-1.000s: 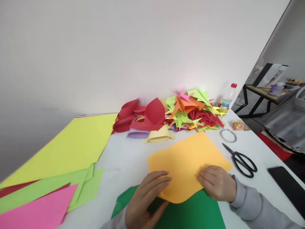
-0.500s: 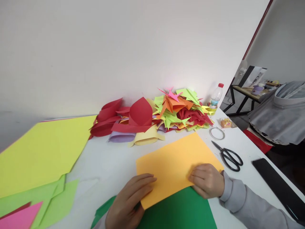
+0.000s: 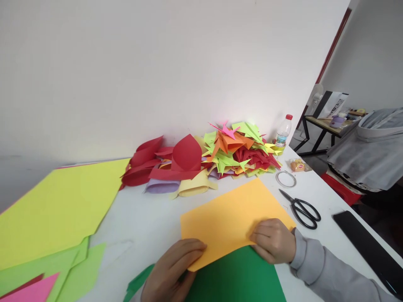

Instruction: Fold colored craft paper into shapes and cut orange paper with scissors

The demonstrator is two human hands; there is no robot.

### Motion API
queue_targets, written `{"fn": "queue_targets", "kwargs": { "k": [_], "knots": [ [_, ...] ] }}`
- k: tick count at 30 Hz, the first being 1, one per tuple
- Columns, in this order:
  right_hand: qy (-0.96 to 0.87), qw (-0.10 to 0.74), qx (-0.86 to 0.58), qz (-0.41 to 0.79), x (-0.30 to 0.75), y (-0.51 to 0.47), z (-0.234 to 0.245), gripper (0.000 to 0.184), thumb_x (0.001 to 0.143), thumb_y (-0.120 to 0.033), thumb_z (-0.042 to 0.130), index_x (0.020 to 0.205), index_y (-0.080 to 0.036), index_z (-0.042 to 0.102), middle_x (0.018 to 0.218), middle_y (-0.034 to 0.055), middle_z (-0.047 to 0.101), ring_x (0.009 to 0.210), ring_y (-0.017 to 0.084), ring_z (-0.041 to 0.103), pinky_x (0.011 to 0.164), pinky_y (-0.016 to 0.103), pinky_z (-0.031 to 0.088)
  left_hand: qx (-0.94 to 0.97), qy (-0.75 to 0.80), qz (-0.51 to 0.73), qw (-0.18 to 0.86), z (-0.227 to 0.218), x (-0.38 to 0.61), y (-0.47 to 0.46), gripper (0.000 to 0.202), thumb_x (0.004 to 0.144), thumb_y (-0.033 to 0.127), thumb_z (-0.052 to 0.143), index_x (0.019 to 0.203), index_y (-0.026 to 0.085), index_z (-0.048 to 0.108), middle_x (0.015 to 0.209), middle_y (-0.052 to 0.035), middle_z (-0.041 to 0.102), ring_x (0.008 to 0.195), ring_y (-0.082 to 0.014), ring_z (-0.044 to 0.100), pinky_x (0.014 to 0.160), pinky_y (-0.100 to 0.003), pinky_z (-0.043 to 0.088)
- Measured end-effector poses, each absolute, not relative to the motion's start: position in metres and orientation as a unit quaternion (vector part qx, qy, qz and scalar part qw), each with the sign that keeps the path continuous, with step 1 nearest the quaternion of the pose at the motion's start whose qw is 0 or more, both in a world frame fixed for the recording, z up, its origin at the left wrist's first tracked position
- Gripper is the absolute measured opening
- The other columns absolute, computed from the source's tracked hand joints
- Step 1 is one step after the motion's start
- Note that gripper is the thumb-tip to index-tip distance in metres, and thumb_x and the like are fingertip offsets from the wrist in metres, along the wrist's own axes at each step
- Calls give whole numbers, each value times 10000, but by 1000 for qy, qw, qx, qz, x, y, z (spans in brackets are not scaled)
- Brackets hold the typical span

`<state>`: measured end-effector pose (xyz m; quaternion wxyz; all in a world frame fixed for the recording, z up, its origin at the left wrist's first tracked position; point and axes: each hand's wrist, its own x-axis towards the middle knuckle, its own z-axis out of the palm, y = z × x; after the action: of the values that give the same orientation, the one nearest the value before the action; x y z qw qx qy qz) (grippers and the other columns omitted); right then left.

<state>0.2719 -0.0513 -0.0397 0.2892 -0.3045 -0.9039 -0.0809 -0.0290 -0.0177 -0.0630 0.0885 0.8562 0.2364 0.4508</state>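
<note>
A sheet of orange paper (image 3: 220,214) is held between both hands above the table. My left hand (image 3: 171,268) grips its near left corner, fingers on top and thumb beneath. Along the near edge at the right, my right hand (image 3: 273,241) pinches the same sheet with curled fingers. Under it lies green paper (image 3: 239,277), partly hidden by the orange sheet and my hands. Black-handled scissors (image 3: 302,209) lie just beyond my right hand, with a roll of tape (image 3: 286,179) behind them.
Folded paper shapes, including a red one (image 3: 187,153) and a multicoloured pile (image 3: 236,147), line the wall. Yellow sheets (image 3: 63,205) lie left over light green paper (image 3: 83,268). A bottle (image 3: 283,132), a wrapped snack (image 3: 298,165) and a black strip (image 3: 367,247) are at right.
The view has tilted slightly, so the background sits lower. My left hand has shifted slightly along the orange sheet's near left corner; my right hand keeps its hold.
</note>
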Motion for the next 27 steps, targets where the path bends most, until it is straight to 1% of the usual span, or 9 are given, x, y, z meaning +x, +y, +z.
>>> {"fn": "queue_targets", "kwargs": {
  "k": [8,14,17,21,27],
  "knots": [
    [-903,300,-299,-75,271,-51,-36,161,885,-171,430,896,-157,590,657,46,623,570,163,545,512,295,466,862,237,440,84,-64,-31,-18,188,939,250,474,1034,207,630,968,-98,722,940,-193,678,832,-322,580],
    [-902,296,-306,-73,270,-52,-36,157,891,-175,435,902,-164,592,668,47,630,580,164,547,514,294,461,860,232,447,75,-64,-30,-17,194,938,229,460,1034,205,627,953,-102,723,914,-194,683,813,-323,585],
    [-901,299,-305,-74,270,-52,-36,155,886,-170,440,892,-157,594,663,48,624,571,167,537,502,296,447,871,217,436,65,-61,-31,-15,190,927,207,472,1053,196,614,965,-102,722,926,-190,680,822,-313,584],
    [-903,300,-300,-73,271,-51,-36,155,880,-162,450,876,-143,604,657,50,614,584,166,539,527,293,456,885,216,406,71,-55,-33,-15,193,905,161,498,1067,187,600,988,-103,722,955,-189,675,838,-304,579],
    [-901,308,-297,-70,270,-51,-36,158,884,-163,454,894,-135,610,676,54,629,587,164,527,524,290,458,878,225,415,77,-56,-32,-18,211,892,138,498,1058,200,613,985,-93,727,942,-191,682,835,-306,577]
  ]
}}
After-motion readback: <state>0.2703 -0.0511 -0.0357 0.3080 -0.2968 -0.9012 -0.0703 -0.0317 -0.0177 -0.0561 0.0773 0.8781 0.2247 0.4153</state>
